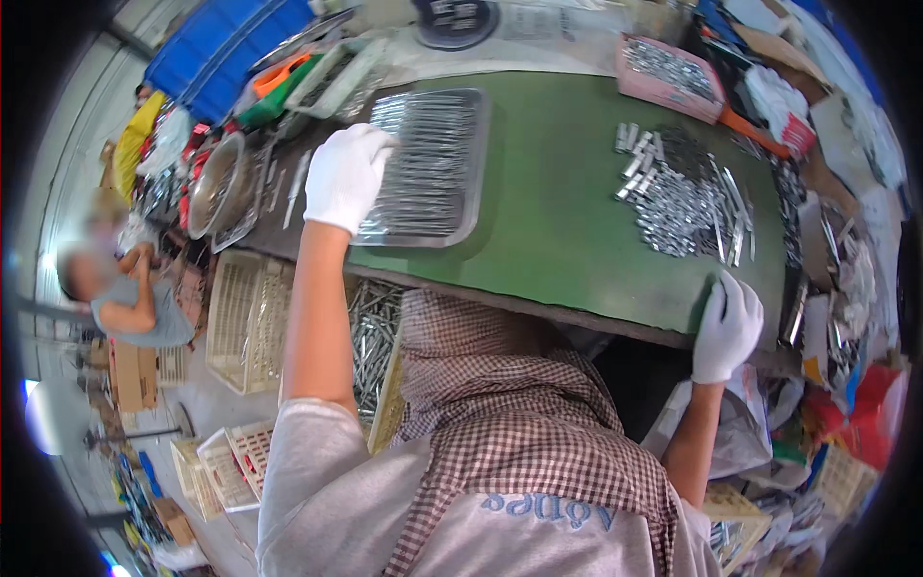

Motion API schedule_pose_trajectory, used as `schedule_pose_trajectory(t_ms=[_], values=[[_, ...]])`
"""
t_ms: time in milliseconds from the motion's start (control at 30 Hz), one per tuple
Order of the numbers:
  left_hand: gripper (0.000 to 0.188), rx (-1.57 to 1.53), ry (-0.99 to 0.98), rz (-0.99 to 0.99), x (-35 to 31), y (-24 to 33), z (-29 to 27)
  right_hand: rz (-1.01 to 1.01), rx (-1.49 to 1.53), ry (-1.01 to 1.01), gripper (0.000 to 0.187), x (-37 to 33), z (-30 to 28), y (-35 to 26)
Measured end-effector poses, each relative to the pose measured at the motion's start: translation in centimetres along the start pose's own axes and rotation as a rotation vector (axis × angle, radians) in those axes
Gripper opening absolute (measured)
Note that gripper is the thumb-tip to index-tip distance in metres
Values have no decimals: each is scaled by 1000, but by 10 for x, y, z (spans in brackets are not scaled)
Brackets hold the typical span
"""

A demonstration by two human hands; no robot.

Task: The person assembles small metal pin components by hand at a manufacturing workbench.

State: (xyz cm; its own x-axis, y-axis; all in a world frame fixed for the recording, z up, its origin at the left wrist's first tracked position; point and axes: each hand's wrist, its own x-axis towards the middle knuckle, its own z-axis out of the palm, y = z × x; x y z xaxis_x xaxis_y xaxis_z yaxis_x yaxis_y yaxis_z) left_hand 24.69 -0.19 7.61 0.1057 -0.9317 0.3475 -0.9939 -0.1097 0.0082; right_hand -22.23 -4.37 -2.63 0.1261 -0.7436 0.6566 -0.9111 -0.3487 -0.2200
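Note:
My left hand, in a white glove, is at the left side of a clear plastic tray on the green-topped table. Its fingers curl in toward the tray, and their tips are hidden. Thin silver metal rods lie side by side in the tray. At the table's front edge on the right, my gloved right hand rests with its fingers loosely extended, nothing visible in them. Beyond it lies a pile of small shiny metal parts, with longer metal pieces along its right side.
A pink bin of metal parts stands at the back right, near an orange handle. Left of the tray are a metal bowl and a blue crate. Plastic baskets stand below. A person sits at the far left.

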Motion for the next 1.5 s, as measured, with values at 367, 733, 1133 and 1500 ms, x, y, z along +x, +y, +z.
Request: schedule_pose_trajectory(t_ms=[367, 733, 1133, 1500], values=[[23, -226, -168, 273, 49, 210, 87, 26, 73, 8, 16, 2, 0, -6], [29, -306, -172, 295, 40, 212, 85, 166, 280, -4, 12, 27, 11, 11], [15, -477, 40, 170, 48, 213, 81, 214, 32, -269, 25, 86, 33, 62], [13, -592, -65, 510, -46, 244, 81, -193, 376, -500, 14, 16, -35, 8]])
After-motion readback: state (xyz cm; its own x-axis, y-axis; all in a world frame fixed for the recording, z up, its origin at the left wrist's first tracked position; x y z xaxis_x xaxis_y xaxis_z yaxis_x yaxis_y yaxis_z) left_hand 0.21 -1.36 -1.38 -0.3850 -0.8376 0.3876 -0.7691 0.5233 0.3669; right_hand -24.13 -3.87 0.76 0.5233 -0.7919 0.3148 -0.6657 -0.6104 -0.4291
